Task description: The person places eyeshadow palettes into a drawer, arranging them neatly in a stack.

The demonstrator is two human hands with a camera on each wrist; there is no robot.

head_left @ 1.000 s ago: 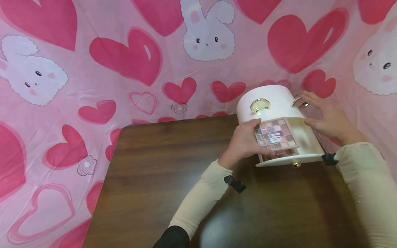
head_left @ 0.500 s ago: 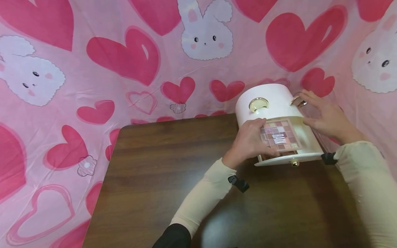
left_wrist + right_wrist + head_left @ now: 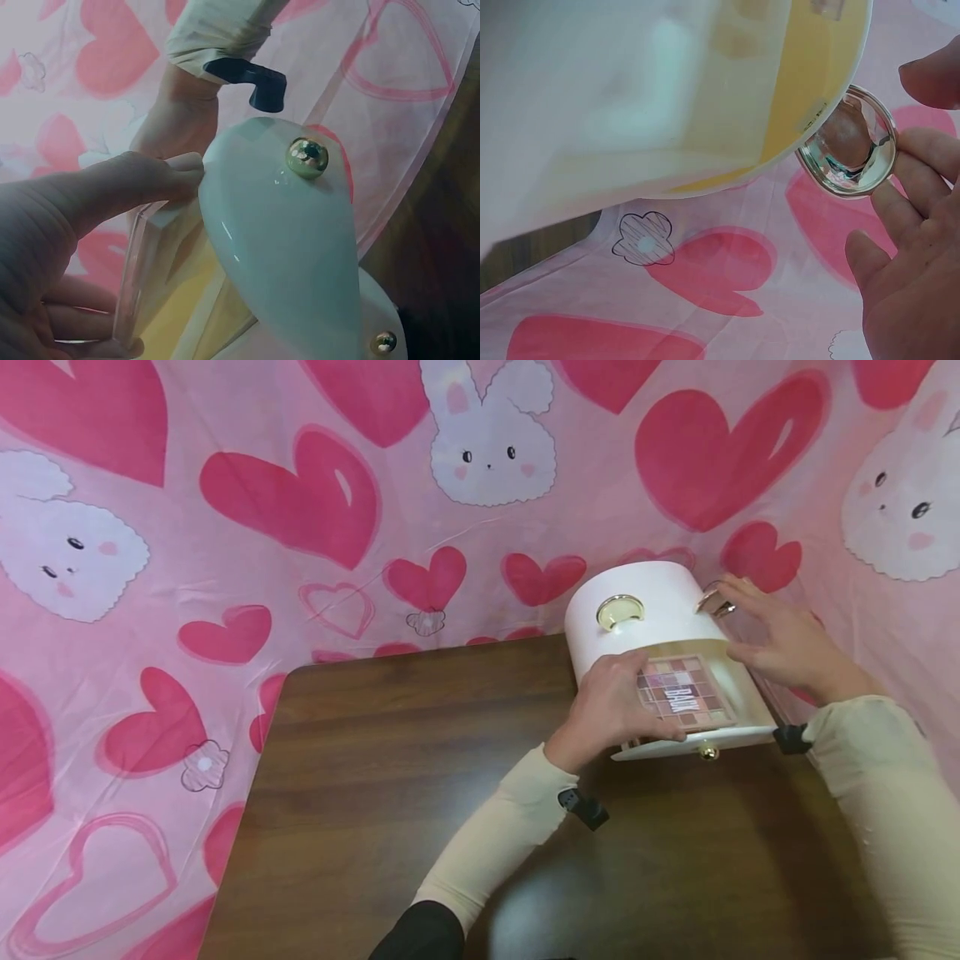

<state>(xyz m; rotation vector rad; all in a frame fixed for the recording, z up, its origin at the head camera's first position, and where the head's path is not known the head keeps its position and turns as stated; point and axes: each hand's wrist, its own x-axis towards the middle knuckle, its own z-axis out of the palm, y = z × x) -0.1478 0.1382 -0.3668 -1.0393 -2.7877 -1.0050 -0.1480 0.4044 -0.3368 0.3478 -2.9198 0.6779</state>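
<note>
One eyeshadow palette [image 3: 684, 693], lying in the open white case [image 3: 645, 593] at the table's [image 3: 420, 752] far right corner; left hand [image 3: 611, 710] grips its near edge. Right hand [image 3: 783, 639], fingers extended, grip released, touches the case's side. Right wrist view alone shows one gold handle [image 3: 849, 144] at the fingertips [image 3: 900, 196]; left wrist view, two gold knobs [image 3: 307, 157].

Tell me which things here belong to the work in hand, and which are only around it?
In use:
- palette, held by left hand
- white case, its clear door touched by right hand

Only around:
- table
- heart cloth
</note>
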